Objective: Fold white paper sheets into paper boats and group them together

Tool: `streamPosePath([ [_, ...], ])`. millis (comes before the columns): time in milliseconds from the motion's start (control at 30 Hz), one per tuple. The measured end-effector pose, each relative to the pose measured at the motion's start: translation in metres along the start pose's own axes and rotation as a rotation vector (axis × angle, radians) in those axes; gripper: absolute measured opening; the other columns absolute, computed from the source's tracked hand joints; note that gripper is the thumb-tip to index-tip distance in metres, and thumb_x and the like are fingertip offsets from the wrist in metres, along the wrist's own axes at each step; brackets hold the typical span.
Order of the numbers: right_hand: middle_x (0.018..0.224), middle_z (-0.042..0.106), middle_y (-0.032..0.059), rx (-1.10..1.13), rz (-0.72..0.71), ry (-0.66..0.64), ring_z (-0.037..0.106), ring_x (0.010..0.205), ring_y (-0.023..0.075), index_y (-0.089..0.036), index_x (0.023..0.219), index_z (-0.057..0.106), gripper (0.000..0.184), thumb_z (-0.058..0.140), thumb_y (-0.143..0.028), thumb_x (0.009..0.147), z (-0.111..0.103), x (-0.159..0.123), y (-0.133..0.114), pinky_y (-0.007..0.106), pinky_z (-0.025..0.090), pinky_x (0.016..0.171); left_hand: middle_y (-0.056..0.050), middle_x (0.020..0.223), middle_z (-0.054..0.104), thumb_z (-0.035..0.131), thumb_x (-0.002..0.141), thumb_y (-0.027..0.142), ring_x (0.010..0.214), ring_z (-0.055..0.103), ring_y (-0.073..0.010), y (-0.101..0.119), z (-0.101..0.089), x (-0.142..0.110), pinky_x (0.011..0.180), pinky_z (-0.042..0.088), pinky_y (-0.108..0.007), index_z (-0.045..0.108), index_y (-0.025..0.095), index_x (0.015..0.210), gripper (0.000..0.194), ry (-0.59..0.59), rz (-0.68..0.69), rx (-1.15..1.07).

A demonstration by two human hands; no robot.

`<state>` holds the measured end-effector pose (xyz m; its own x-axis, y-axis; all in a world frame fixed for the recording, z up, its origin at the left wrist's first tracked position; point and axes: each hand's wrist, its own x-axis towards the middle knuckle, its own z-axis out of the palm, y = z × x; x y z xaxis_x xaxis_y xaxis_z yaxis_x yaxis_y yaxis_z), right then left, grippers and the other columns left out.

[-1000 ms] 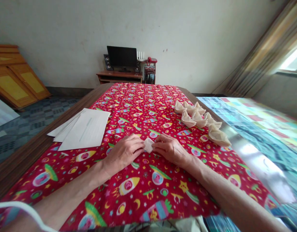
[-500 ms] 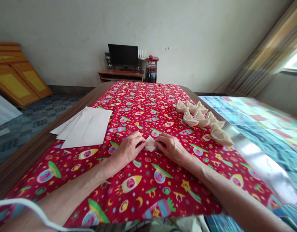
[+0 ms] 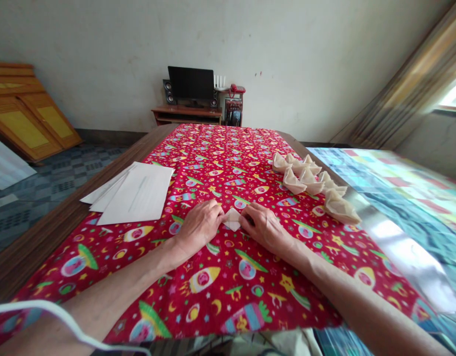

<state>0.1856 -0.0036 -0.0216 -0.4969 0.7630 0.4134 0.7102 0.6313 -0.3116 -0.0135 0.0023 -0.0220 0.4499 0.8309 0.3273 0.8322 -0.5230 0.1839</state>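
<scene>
Lying on red cartoon-print cloth (image 3: 233, 267), a small white folded-paper diamond (image 3: 232, 219) is held at its side corners by the left hand (image 3: 201, 221) and right hand (image 3: 264, 225), fingers (image 3: 217, 215) now curled tighter; its folds are apparently being shaped.

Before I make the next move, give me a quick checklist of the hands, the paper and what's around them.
1. Left hand at the left corner of the small folded paper: ok.
2. Right hand at its right corner: ok.
3. Creases in that paper sharp and even: cannot tell, too small in view.
4. Overlapping white paper sheets clear of the left hand: ok, they lie apart from it.
5. Cream folded paper shapes clear of the right hand: ok, grouped apart toward the table's right edge.
6. White cable off the left forearm: cannot tell; it crosses in front.
</scene>
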Motion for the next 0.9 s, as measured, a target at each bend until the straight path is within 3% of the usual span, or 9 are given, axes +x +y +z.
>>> streamPosePath([
  [333, 0.077, 0.056, 0.0034, -0.117, -0.023, -0.005, 0.052, 0.068, 0.0133, -0.020, 0.078, 0.049, 0.018, 0.047, -0.030, 0.093, 0.004, 0.000, 0.004, 0.024, 0.037, 0.063, -0.002, 0.077, 0.058, 0.046, 0.092, 0.040, 0.073, 0.057, -0.0170, 0.003, 0.000, 0.001, 0.069, 0.039, -0.029, 0.057, 0.018, 0.075, 0.030, 0.057, -0.028, 0.016],
  [500, 0.078, 0.059, 0.0030, -0.133, 0.042, -0.002, 0.054, 0.067, 0.0128, -0.020, 0.079, 0.051, 0.020, 0.049, -0.034, 0.092, 0.009, 0.000, 0.008, 0.024, 0.035, 0.062, -0.001, 0.075, 0.058, 0.047, 0.090, 0.046, 0.068, 0.056, -0.0148, 0.003, -0.001, 0.003, 0.065, 0.037, -0.027, 0.058, 0.019, 0.072, 0.035, 0.046, -0.046, -0.007],
  [667, 0.078, 0.060, 0.0030, -0.134, 0.061, -0.003, 0.055, 0.067, 0.0130, -0.021, 0.081, 0.054, 0.018, 0.050, -0.035, 0.091, 0.012, 0.001, 0.012, 0.023, 0.034, 0.060, 0.000, 0.071, 0.056, 0.052, 0.089, 0.042, 0.063, 0.054, -0.0127, 0.002, 0.000, 0.004, 0.061, 0.036, -0.025, 0.059, 0.019, 0.071, 0.031, 0.067, -0.044, -0.078],
  [900, 0.076, 0.059, 0.0010, -0.097, 0.052, 0.012, 0.053, 0.064, 0.0114, -0.020, 0.079, 0.053, 0.016, 0.052, -0.032, 0.090, 0.010, 0.001, 0.011, 0.022, 0.032, 0.057, 0.002, 0.073, 0.056, 0.066, 0.078, 0.026, 0.062, 0.054, -0.0104, -0.005, 0.009, 0.008, 0.059, 0.041, -0.022, 0.065, 0.018, 0.074, 0.009, 0.033, -0.069, -0.396],
])
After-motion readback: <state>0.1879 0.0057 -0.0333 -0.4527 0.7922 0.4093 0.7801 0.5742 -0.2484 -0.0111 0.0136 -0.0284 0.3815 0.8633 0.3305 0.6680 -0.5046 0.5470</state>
